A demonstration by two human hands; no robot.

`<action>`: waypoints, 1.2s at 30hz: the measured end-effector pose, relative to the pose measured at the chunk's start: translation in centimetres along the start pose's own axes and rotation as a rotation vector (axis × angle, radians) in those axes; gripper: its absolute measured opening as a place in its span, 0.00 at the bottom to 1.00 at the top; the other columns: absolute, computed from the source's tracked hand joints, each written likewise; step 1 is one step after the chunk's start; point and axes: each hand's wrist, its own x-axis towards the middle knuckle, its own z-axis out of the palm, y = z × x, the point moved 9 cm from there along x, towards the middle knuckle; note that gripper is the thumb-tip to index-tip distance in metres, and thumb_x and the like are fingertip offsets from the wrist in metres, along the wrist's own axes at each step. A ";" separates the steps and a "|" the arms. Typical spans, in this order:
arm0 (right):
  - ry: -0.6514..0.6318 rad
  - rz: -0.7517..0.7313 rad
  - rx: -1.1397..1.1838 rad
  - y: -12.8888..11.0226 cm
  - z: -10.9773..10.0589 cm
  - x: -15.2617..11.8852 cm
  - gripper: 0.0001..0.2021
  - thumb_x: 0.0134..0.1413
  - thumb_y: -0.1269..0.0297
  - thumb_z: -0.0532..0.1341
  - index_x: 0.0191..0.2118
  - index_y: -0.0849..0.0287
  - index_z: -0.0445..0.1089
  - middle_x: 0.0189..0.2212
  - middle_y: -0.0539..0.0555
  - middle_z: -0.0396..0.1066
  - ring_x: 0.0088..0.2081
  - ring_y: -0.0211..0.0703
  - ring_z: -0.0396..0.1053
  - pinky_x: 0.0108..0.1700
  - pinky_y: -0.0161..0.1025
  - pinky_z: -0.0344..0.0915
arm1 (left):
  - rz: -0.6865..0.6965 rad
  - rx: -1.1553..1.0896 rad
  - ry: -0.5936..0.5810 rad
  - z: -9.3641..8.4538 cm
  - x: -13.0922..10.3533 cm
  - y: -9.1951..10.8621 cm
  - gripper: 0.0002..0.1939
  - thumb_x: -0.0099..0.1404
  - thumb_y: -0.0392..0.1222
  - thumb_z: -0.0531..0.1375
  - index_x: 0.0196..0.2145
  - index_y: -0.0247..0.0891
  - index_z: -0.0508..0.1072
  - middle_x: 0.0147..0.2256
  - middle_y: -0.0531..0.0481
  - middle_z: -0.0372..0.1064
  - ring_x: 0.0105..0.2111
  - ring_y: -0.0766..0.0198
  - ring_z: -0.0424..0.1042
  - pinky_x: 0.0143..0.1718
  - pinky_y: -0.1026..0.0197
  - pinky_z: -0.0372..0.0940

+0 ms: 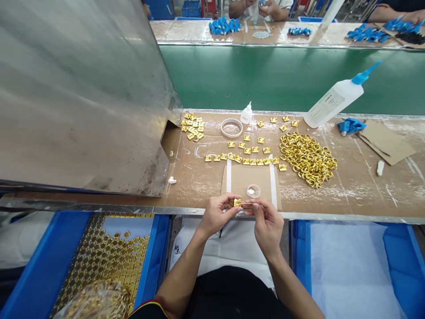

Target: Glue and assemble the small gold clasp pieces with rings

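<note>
My left hand (216, 215) pinches a small square gold-coloured piece (237, 202) near the front edge of the table. My right hand (269, 223) grips a thin reddish stick (246, 204), its tip at the gold piece; whether it touches cannot be made out. Just beyond my fingers, a small clear round cup (253, 189) rests on a taped cardboard sheet (244, 177). Along the far edge of that sheet runs a row of similar gold pieces (249, 161), with several more scattered behind. A heap of gold rings (308, 159) lies to the right.
A metal housing (83, 102) blocks the left. Behind the row are a tape roll (231, 128), a small dropper bottle (246, 114) and a large white bottle (334, 103). Blue trays (159, 252) flank my lap. People sit across the green belt (252, 75).
</note>
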 end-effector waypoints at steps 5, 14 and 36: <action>-0.009 -0.012 -0.007 0.0 0.0 -0.1 0.08 0.71 0.63 0.61 0.40 0.55 0.77 0.35 0.53 0.79 0.34 0.45 0.80 0.31 0.36 0.80 | -0.002 0.011 0.003 0.0 0.0 -0.1 0.18 0.60 0.46 0.68 0.44 0.31 0.78 0.32 0.46 0.77 0.30 0.65 0.76 0.33 0.65 0.71; -0.029 -0.097 -0.107 -0.2 0.1 -0.3 0.07 0.70 0.68 0.60 0.42 0.55 0.77 0.35 0.52 0.79 0.32 0.41 0.78 0.32 0.34 0.77 | -0.006 -0.003 0.000 0.0 0.0 -0.2 0.18 0.60 0.47 0.68 0.44 0.32 0.79 0.34 0.44 0.79 0.32 0.62 0.77 0.34 0.64 0.72; -0.059 -0.231 -0.241 -1.5 0.5 -0.4 0.08 0.70 0.71 0.59 0.43 0.55 0.75 0.35 0.52 0.78 0.31 0.41 0.77 0.32 0.35 0.75 | 0.003 0.022 0.012 -0.1 0.0 -0.1 0.19 0.61 0.48 0.68 0.44 0.31 0.78 0.33 0.45 0.78 0.33 0.63 0.77 0.34 0.65 0.72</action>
